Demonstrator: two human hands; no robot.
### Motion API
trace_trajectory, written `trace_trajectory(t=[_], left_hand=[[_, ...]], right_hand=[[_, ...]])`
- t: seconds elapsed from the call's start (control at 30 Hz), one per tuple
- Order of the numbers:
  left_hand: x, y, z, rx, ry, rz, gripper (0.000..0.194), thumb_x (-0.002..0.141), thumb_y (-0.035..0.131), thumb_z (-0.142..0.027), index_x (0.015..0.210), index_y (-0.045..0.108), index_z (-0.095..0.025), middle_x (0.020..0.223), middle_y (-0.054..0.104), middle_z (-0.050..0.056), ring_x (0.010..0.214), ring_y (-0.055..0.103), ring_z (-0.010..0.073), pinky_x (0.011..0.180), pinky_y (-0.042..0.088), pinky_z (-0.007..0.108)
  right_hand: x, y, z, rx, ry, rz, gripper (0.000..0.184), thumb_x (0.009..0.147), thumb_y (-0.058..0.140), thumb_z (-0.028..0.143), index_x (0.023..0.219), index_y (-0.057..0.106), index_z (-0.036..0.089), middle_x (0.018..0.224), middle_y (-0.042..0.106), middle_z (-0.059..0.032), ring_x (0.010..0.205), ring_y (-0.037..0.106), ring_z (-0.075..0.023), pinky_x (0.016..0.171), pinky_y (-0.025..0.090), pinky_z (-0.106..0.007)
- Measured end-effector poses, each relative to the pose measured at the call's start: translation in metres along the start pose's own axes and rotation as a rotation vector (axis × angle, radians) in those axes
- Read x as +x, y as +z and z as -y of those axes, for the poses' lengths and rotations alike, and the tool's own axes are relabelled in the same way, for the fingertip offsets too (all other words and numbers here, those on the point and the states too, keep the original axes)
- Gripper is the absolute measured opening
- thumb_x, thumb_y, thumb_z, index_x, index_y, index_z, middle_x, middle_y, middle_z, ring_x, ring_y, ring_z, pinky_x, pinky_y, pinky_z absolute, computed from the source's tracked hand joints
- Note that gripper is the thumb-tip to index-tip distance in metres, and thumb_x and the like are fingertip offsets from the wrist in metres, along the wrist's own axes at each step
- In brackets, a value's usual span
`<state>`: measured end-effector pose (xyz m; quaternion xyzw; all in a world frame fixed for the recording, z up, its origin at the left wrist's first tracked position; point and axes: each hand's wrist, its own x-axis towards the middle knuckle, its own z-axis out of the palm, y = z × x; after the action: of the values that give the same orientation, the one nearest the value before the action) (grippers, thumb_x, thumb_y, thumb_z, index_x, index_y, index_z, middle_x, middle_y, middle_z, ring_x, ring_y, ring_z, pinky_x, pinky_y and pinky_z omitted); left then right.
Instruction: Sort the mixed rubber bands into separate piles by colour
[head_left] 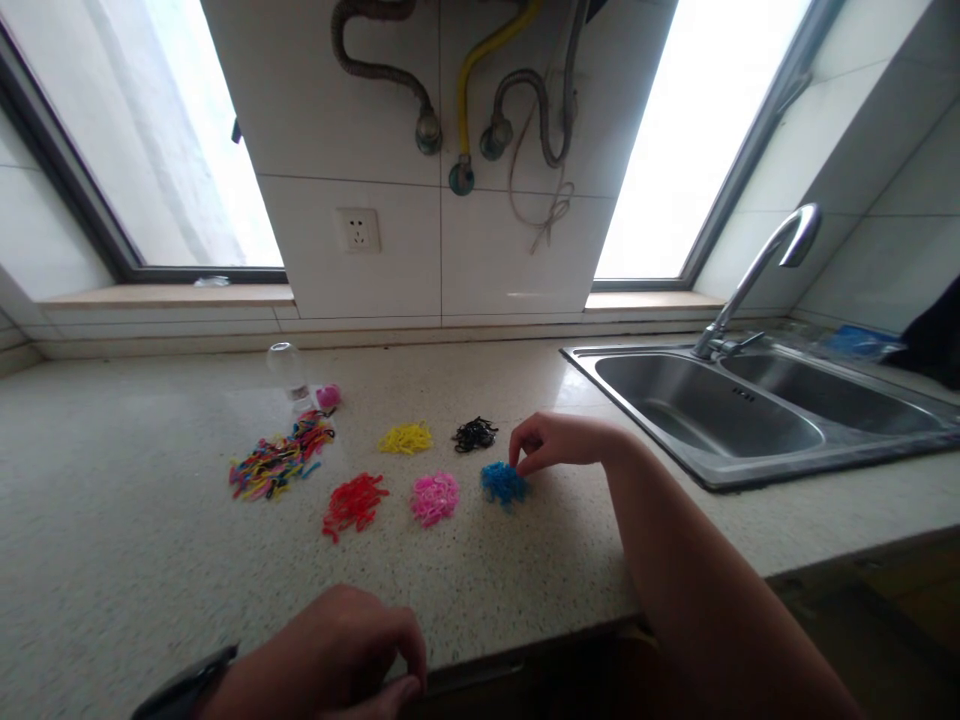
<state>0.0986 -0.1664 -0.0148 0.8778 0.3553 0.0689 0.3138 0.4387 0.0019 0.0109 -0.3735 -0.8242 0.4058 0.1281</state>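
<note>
The right hand [559,440] has its thumb and fingers drawn close together at the right side of the blue pile [501,484], touching it or nearly so; whether a piece is pinched between the tips I cannot tell. That pile sits on the speckled counter [570,560], and its pieces look like thin, small rubber bands. They should be almost weightless, soft and stretchy, hard to break by handling but apt to cling and tangle, so a light fingertip pinch on one loose strand at the rim would probably suit better than a grab at the middle. Just beside it lie the pink pile [434,498] and the black pile [475,434], then the yellow pile [406,438] and the red pile [355,505]; farther left is the mixed pile [276,462], with a clear bottle [285,370] and a pink cap [328,396] behind it. The left hand [349,645] hangs near the counter's front edge, fingers curled, its grip unclear. The sink [705,405] is well to the right.
</note>
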Motion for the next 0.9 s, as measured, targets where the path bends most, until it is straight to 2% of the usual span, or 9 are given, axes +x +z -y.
trace_trajectory(t=[0.07,0.2,0.27,0.37,0.53,0.63,0.73,0.83,0.9], left_hand=[[0.001,-0.002,-0.001,-0.016,-0.011,0.014,0.013,0.086,0.057,-0.024,0.093,0.068,-0.024,0.079,0.066,-0.001,0.071,0.056,0.0121,0.066,0.041,0.02],[0.003,-0.006,-0.001,-0.072,-0.048,0.015,0.014,0.089,0.055,-0.027,0.093,0.068,-0.022,0.074,0.06,-0.001,0.067,0.05,0.0109,0.063,0.04,0.02],[0.004,-0.008,0.0,-0.12,-0.033,0.016,0.016,0.09,0.055,-0.029,0.094,0.068,-0.021,0.068,0.055,-0.003,0.061,0.045,0.0097,0.058,0.037,0.018],[0.005,-0.017,0.003,-0.142,0.035,-0.056,0.017,0.092,0.054,-0.029,0.094,0.068,-0.019,0.063,0.047,-0.004,0.057,0.039,0.0087,0.054,0.033,0.018],[0.004,-0.055,0.029,-0.078,0.0,-0.371,0.019,0.094,0.049,-0.027,0.094,0.064,-0.016,0.067,0.046,-0.004,0.058,0.038,0.0085,0.054,0.032,0.02],[-0.004,-0.085,0.074,0.001,-0.147,-0.66,0.025,0.094,0.051,-0.037,0.097,0.064,-0.015,0.065,0.046,-0.004,0.058,0.039,0.0098,0.053,0.031,0.021],[-0.018,-0.108,0.134,0.092,-0.294,-0.805,0.032,0.091,0.054,-0.045,0.096,0.065,-0.015,0.062,0.049,-0.003,0.056,0.042,0.0111,0.052,0.031,0.022],[-0.036,-0.12,0.185,0.163,-0.414,-0.852,0.038,0.091,0.05,-0.047,0.1,0.068,-0.015,0.062,0.052,-0.003,0.056,0.045,0.0128,0.053,0.031,0.024],[-0.047,-0.123,0.206,0.198,-0.449,-0.821,0.041,0.09,0.048,-0.048,0.103,0.069,-0.015,0.06,0.051,-0.003,0.056,0.046,0.0138,0.054,0.032,0.024]], right_hand=[[0.001,-0.006,-0.004,0.075,0.01,-0.138,0.02,0.074,0.077,0.038,0.079,0.074,0.019,0.057,0.054,0.0046,0.05,0.04,-0.0079,0.046,0.029,-0.022],[0.009,-0.017,-0.026,0.345,-0.01,-0.691,0.032,0.082,0.065,0.049,0.077,0.063,0.018,0.053,0.037,0.008,0.044,0.027,-0.0069,0.043,0.019,-0.024],[0.017,-0.017,-0.039,0.376,0.002,-0.864,0.035,0.082,0.062,0.053,0.077,0.06,0.018,0.052,0.034,0.0089,0.043,0.024,-0.0067,0.043,0.017,-0.025],[0.03,-0.01,-0.054,0.162,0.049,-0.824,0.039,0.081,0.059,0.055,0.076,0.065,0.016,0.052,0.04,0.0064,0.046,0.03,-0.0089,0.046,0.022,-0.026],[0.04,-0.001,-0.061,-0.251,0.085,-0.605,0.036,0.083,0.057,0.049,0.073,0.069,0.016,0.061,0.058,-0.001,0.058,0.046,-0.0141,0.058,0.035,-0.029],[0.039,-0.004,-0.063,-0.289,0.101,-0.598,0.036,0.085,0.054,0.048,0.077,0.07,0.017,0.065,0.062,-0.0022,0.061,0.05,-0.0155,0.061,0.038,-0.03],[0.038,-0.006,-0.065,-0.277,0.096,-0.591,0.034,0.084,0.056,0.048,0.079,0.072,0.018,0.066,0.064,-0.003,0.063,0.054,-0.0168,0.063,0.041,-0.03],[0.038,-0.005,-0.063,-0.268,0.1,-0.59,0.034,0.083,0.058,0.049,0.079,0.073,0.019,0.065,0.066,-0.0037,0.065,0.056,-0.0184,0.064,0.043,-0.03],[0.038,-0.004,-0.062,-0.266,0.106,-0.584,0.034,0.082,0.059,0.05,0.078,0.073,0.019,0.065,0.066,-0.0041,0.065,0.058,-0.019,0.065,0.044,-0.031]])
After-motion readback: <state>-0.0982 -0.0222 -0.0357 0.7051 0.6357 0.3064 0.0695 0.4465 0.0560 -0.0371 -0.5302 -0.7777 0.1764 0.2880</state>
